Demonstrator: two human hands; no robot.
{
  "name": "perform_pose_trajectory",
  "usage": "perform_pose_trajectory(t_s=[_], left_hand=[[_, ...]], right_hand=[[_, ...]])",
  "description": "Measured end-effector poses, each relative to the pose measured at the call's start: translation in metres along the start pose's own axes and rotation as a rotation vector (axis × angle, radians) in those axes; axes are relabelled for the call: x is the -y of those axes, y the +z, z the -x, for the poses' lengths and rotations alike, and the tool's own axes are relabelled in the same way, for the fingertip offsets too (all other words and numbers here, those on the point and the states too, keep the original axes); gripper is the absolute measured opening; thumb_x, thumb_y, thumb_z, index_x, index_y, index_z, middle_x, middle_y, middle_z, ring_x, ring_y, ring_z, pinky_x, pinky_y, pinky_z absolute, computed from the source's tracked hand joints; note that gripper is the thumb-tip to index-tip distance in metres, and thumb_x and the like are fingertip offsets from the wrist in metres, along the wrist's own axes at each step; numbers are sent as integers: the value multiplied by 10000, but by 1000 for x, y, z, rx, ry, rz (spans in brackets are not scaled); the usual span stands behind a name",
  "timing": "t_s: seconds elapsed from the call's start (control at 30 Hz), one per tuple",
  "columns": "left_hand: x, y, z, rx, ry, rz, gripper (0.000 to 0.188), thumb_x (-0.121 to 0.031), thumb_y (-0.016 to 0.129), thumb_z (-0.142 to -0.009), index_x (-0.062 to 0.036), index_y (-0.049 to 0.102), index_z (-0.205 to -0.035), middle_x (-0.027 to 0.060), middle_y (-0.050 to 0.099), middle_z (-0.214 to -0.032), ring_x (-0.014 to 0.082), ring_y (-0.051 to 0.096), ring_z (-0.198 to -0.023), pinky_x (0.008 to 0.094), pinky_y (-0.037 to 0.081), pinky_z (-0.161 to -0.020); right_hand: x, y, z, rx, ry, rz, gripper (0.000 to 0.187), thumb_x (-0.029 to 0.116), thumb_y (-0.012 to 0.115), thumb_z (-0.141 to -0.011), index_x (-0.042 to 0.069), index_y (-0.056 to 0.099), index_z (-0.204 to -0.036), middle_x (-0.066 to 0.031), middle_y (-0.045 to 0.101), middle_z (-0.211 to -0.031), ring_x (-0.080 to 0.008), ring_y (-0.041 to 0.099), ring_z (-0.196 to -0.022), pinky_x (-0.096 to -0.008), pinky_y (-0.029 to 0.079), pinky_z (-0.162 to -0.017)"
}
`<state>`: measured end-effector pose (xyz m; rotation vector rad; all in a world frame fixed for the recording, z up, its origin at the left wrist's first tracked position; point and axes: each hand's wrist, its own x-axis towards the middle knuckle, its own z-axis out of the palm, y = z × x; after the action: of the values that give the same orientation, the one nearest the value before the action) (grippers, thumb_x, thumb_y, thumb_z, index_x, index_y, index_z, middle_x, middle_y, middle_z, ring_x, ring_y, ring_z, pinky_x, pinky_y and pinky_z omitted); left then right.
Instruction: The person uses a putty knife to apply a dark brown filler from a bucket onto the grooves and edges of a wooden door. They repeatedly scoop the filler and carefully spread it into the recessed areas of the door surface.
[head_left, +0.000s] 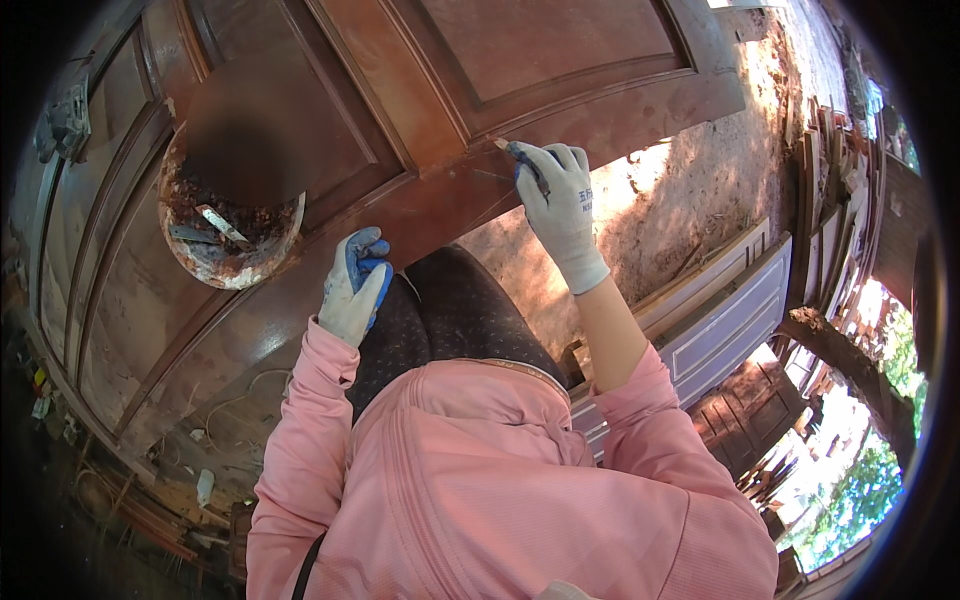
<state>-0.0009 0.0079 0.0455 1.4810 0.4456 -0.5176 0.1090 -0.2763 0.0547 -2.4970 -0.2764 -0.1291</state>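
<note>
At the right of the frame, a pale purple panel (728, 322) leans beside a light-framed panel (705, 275), with sunlit bare ground (640, 200) above them and a dark brown panelled piece (750, 412) below. Stacked boards (822, 185) line the far right, above a thick dark beam (850, 365) and green foliage (865, 490) at lower right. At lower left, a small white container (205, 487) is located near long wooden strips (150, 525).

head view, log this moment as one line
right hand: pinching small pale-tipped piece at brown panelled door | left hand: loosely curled, nothing visibly held | round crusted tub: on door
</note>
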Motion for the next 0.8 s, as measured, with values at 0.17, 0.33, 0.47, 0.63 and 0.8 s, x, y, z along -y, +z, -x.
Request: perform_pose_trajectory(t_s=[0.17, 0.33, 0.47, 0.63, 0.8], left_hand=[[3, 3, 1, -17, 17, -16, 444, -1, 607, -983, -90, 506, -1406, 49, 600, -1204, 67, 572, -922, 204, 496, -727], [-2, 11, 4, -67, -16, -49, 454, -3, 618, -969, -90, 515, -1402, 31, 600, -1180, 76, 569, -946, 221, 497, -784], [0, 12, 3, -78, -45, -67, 474, 5, 627, -958, -94, 516, -1407, 28, 590, -1166, 84, 564, -962, 224, 494, -817], [1, 12, -2, -101, 19, -184, 516, -27, 667, -929, -96, 506, -1415, 63, 614, -1146, 126, 608, -920, 279, 533, -800], [14, 9, -5, -92, 45, -259, 584, -29, 682, -911, -109, 468, -1448, 82, 606, -1187, 142, 612, -913, 308, 544, -807]], right_hand=[[14, 0, -3, 34, 18, -127, 281, 85, 647, -884, 97, 731, -1151, -90, 634, -945, -319, 539, -961, -450, 461, -876], [30, 7, 0, 80, -51, -137, 291, 69, 653, -875, 91, 729, -1156, -90, 638, -951, -327, 541, -966, -445, 463, -886], [44, 10, 4, 90, -43, -182, 283, 57, 657, -870, 85, 727, -1143, -89, 642, -960, -332, 547, -973, -445, 466, -888], [49, 9, 10, 70, 87, -292, 260, 31, 655, -868, 60, 731, -1115, -109, 649, -974, -313, 563, -976, -408, 482, -862], [51, 2, 17, 40, 379, -636, 249, 40, 641, -905, 35, 721, -1140, -107, 671, -1007, -258, 603, -962, -354, 490, -856]])
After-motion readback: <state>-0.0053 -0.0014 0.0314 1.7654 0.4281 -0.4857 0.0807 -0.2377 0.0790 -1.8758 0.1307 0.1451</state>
